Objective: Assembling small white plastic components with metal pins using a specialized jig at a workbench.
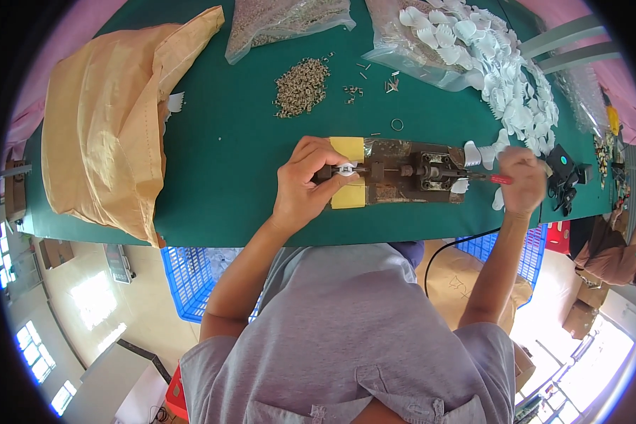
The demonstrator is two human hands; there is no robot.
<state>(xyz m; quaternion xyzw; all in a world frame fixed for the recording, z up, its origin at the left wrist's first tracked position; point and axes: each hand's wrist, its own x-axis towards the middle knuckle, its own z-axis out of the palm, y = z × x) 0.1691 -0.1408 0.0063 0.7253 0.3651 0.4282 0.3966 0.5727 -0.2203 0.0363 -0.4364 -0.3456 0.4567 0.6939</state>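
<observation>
On the green table sits a dark metal clamp fixture (392, 172) on a base with yellow tape (347, 202) at its left end. At that end my left hand (305, 182) is closed, thumb and forefinger pinching a small white plastic piece (345, 169) against the fixture's tip. Part of the piece is hidden by the fingers. My right hand (524, 182), smeared by motion, is closed around the outer end of the red lever handle (500, 179). Several white toothed plastic pieces (471, 153) lie beside the handle.
Behind the fixture lie a heap of small metal springs (302, 88), loose pins (391, 85) and a metal ring (397, 124). White toothed pieces (519, 99) spread at the back right. A large brown paper bag (106, 127) stands left. Blue baskets (189, 279) sit below the table edge.
</observation>
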